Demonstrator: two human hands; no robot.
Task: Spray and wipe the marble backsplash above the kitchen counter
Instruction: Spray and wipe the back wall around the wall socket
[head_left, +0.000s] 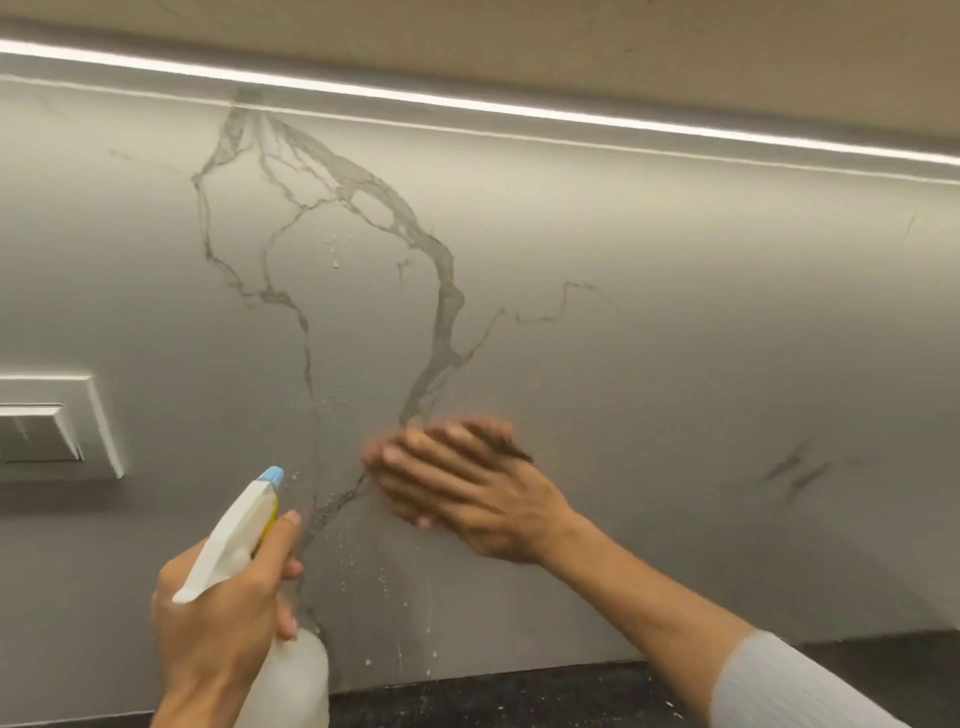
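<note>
The grey marble backsplash (623, 322) with dark veins fills the view, and droplets and thin runs of spray sit on it low in the middle. My left hand (223, 613) grips a white spray bottle (244, 525) with a blue nozzle aimed at the wall, forefinger on the trigger. My right hand (467, 493) lies flat against the marble right of the nozzle, fingers together and blurred by motion. A dark sliver shows at its fingertips; I cannot tell whether a cloth is under the palm.
A white wall socket plate (62, 426) is mounted at the left edge. A lit LED strip (519, 109) runs under the cabinet above. The dark speckled counter (493, 696) meets the wall at the bottom.
</note>
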